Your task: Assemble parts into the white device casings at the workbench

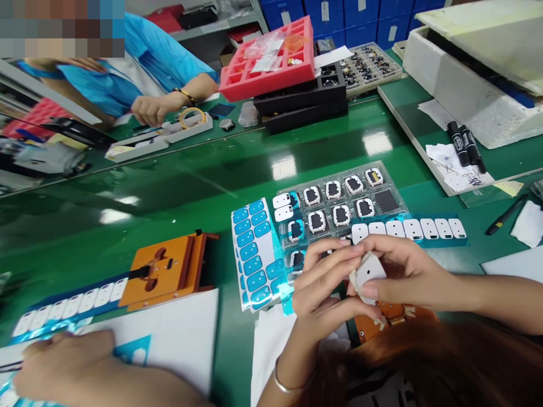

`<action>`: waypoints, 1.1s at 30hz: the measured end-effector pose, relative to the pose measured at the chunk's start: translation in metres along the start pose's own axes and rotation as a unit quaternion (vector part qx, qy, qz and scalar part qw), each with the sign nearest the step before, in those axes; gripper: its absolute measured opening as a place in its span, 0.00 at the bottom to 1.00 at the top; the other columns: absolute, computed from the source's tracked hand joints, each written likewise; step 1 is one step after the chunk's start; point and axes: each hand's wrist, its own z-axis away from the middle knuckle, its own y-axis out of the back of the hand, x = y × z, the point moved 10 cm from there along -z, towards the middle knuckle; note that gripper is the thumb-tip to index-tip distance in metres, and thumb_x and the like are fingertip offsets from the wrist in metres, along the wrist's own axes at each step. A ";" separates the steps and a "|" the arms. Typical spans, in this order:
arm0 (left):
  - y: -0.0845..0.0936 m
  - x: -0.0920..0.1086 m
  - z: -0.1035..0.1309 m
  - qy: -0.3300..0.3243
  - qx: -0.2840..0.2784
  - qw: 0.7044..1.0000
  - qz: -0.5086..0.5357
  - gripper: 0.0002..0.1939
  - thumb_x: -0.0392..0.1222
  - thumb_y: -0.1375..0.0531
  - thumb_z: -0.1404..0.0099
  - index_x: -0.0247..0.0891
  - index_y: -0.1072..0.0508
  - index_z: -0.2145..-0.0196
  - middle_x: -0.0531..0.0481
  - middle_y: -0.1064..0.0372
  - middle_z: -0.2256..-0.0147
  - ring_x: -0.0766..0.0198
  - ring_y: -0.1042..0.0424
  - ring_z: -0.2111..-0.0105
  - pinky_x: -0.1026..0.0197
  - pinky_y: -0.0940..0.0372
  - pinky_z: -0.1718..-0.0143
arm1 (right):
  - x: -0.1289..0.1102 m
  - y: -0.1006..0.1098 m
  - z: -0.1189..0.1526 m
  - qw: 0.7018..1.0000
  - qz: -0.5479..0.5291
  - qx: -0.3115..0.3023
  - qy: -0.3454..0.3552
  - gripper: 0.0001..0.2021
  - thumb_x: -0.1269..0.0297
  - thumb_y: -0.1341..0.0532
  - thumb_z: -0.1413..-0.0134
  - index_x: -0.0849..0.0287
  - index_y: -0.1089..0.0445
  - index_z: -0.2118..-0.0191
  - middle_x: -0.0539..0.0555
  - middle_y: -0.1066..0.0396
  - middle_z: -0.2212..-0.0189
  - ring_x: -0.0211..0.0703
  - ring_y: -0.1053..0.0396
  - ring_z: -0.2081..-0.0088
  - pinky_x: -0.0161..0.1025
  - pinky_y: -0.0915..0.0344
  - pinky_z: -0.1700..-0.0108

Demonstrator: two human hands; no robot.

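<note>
Near the middle right, a small white watch case point(370, 272) with a dark hole in its face is held up between my two hands. My right hand point(409, 274) is closed on it, thumb pressed against the lower face. From the left, my left hand point(324, 282), with a bangle at the wrist, closes its fingers around the other edge; part of the case is hidden. Beneath my hands is an orange fixture point(362, 328), partly covered. Just beyond lies a clear tray point(396, 178) with several white-framed watch cases. A sheet of blue stickers point(255, 265) lies left of the tray.
A strip of white plates point(429, 228) lies behind my right hand. At lower left, a co-worker's hand point(63, 364) rests by an orange block point(163, 268). Across the table sits a person in blue point(169, 62). A red foam tray point(269, 59), a foam box point(475, 85) and markers point(460, 144) stand farther back.
</note>
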 end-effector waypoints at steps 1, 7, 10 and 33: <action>0.000 0.000 0.000 0.001 -0.001 1.000 0.001 0.37 0.48 0.29 0.47 0.38 0.33 0.41 0.43 0.25 0.53 0.56 0.31 0.51 0.51 0.30 0.54 | 0.000 0.000 0.000 1.000 -0.002 0.000 -0.001 0.10 0.64 0.35 0.40 0.61 0.35 0.58 0.49 0.30 0.72 0.34 0.33 0.74 0.30 0.37 0.74; 0.000 0.000 0.000 0.001 0.000 1.000 0.009 0.37 0.46 0.28 0.47 0.38 0.32 0.41 0.43 0.25 0.52 0.55 0.31 0.50 0.51 0.30 0.54 | 0.004 0.002 -0.001 1.000 0.002 0.010 -0.019 0.12 0.62 0.33 0.42 0.60 0.35 0.59 0.48 0.31 0.73 0.33 0.34 0.75 0.29 0.37 0.74; -0.001 0.001 0.000 -0.002 -0.001 1.000 0.009 0.37 0.46 0.28 0.47 0.37 0.32 0.41 0.42 0.25 0.52 0.55 0.31 0.50 0.51 0.30 0.54 | 0.004 0.002 -0.001 1.000 -0.001 0.011 -0.019 0.13 0.59 0.33 0.41 0.60 0.36 0.60 0.48 0.31 0.73 0.33 0.35 0.76 0.29 0.37 0.75; 0.000 -0.018 0.002 0.048 0.007 0.997 0.067 0.39 0.58 0.31 0.48 0.46 0.33 0.41 0.43 0.24 0.53 0.55 0.27 0.53 0.48 0.31 0.53 | 0.005 0.003 0.000 0.999 -0.010 0.008 -0.032 0.14 0.62 0.33 0.43 0.61 0.35 0.55 0.51 0.30 0.66 0.33 0.33 0.73 0.31 0.34 0.72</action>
